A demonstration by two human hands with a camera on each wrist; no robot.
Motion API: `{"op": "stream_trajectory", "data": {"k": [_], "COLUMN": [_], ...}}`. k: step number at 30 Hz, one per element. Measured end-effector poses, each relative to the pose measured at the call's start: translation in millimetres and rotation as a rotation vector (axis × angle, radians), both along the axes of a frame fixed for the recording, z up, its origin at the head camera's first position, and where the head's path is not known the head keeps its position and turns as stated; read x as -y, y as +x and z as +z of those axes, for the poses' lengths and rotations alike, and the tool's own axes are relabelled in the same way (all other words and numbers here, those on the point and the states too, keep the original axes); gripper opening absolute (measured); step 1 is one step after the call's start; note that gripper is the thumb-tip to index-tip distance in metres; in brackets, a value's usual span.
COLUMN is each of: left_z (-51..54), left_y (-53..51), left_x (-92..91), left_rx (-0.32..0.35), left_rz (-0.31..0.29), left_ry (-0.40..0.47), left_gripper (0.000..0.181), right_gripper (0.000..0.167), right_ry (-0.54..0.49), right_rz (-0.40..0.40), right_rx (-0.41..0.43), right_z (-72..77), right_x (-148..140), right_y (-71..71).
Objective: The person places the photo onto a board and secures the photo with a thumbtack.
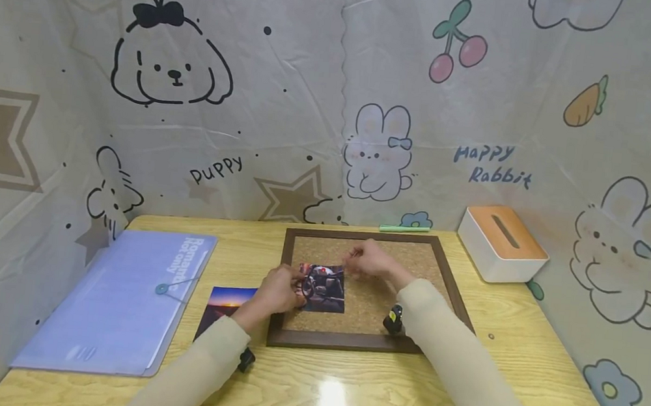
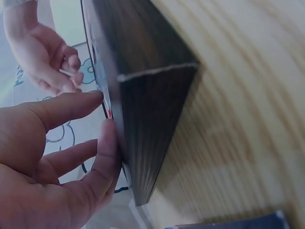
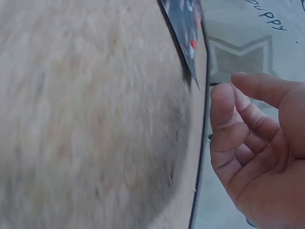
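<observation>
Left grip (image 1: 280,288) on photo (image 1: 326,293), table (image 1: 389,399), cartoon backdrop (image 1: 292,121)

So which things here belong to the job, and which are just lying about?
Likely in the job:
car-interior photo, touched by the left hand
framed cork board beneath it
perhaps the sunset photo

Likely just lying about:
bluish folder
slotted box
green stick behind the board

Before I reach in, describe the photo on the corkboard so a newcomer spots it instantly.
On the wooden table, find the framed corkboard. The photo lies on its left half, with the left hand at its edge. Unlike the blue and orange picture left of the corkboard, it shows a red spot near its top.
</observation>
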State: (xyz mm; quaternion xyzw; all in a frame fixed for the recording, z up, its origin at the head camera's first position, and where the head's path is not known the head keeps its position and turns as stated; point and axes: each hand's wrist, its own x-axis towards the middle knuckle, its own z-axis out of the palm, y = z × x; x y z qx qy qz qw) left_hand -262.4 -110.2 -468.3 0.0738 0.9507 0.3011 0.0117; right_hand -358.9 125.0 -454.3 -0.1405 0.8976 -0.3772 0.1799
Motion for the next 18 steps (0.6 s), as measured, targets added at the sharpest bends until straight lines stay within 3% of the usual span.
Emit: {"op": "stream_trajectory", "data": {"k": [10, 18], "left_z": [11.3, 19.9], "left_y": [2.6, 10.3], "left_x": [17.1, 44.0], "left_rx": [0.040, 0.088], "left_rz": [0.001, 0.063], "left_ry": [0.223, 0.293], "left_gripper": [0.042, 0.044], "right_gripper": [0.017, 0.024], "right_ry": [-0.025, -0.037], "right_rz": [0.006, 0.023], "right_rx": [0.003, -0.033], "right_z": [12.9, 14.4], "right_x": [-31, -56], "right_y": [10.0, 16.0]}}
